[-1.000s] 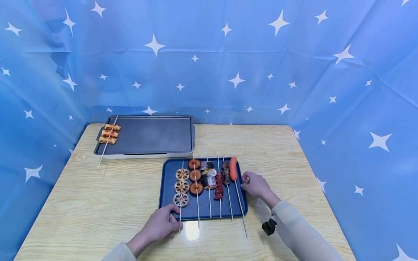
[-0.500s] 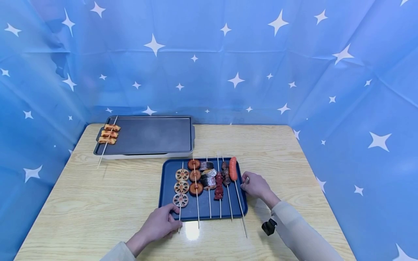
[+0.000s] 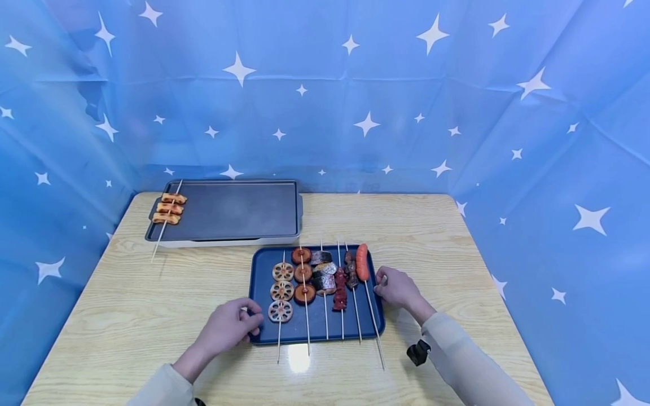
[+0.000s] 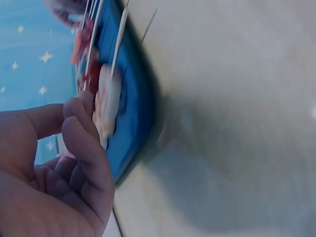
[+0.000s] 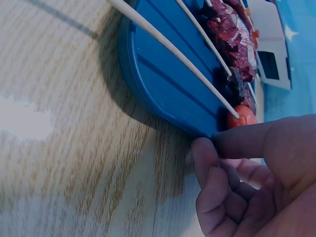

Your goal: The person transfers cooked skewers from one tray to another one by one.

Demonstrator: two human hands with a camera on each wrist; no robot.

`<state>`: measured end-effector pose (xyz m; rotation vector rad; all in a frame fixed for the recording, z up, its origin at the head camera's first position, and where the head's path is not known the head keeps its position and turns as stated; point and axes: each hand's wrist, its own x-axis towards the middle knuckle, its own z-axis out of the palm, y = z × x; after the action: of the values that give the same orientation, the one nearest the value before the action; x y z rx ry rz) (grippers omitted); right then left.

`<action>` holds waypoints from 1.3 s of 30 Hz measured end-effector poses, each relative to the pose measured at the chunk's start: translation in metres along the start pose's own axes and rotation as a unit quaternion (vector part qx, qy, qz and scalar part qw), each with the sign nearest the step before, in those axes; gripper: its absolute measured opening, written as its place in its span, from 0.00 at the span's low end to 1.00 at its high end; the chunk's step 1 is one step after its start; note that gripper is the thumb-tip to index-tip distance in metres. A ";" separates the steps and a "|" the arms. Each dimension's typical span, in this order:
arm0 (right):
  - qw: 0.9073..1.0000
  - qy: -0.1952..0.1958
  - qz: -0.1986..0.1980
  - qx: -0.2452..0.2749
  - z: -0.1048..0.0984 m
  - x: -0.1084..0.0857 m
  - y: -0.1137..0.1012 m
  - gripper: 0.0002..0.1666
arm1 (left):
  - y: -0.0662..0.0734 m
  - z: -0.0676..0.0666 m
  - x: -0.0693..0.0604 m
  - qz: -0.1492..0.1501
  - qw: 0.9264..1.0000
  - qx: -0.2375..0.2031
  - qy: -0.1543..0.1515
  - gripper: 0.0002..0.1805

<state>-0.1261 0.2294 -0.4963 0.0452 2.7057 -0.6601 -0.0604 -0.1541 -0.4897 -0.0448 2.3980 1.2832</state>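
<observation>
My left hand hovers by the front left corner of a blue tray, fingers loosely bent and holding nothing. Close to it on the tray lies a skewer of lotus root slices, its stick jutting over the front edge. My right hand pinches the tray's right rim between thumb and forefinger, as the right wrist view shows. Beside that rim lies a sausage skewer. Between these are skewers of brown round slices, dark-skinned fish-like pieces, red meat and dark meat.
A dark griddle plate on a white base stands at the table's back left. Across its left end lies a skewer of golden-brown pieces, its stick sticking out in front. A blue star-patterned curtain surrounds the wooden table.
The left hand has let go of the lotus root skewer's stick and drawn back to the left. The stick's lower end has shifted slightly left; the right hand stays on the rim.
</observation>
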 end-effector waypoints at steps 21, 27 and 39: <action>1.000 -0.002 0.002 0.008 0.001 -0.001 -0.001 0.06 | -0.029 -0.114 0.013 0.004 0.953 0.134 0.270 0.20; 1.000 -0.003 0.007 0.016 0.001 0.000 -0.001 0.06 | -0.037 -0.131 0.016 0.002 0.937 0.163 0.308 0.23; 1.000 -0.001 0.007 0.013 0.001 0.000 -0.001 0.06 | -0.048 -0.148 0.025 -0.072 0.935 0.167 0.304 0.31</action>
<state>-0.1263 0.2283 -0.4965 0.0702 2.6921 -0.6904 -0.1232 -0.2964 -0.4651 -0.5863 3.0294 0.8579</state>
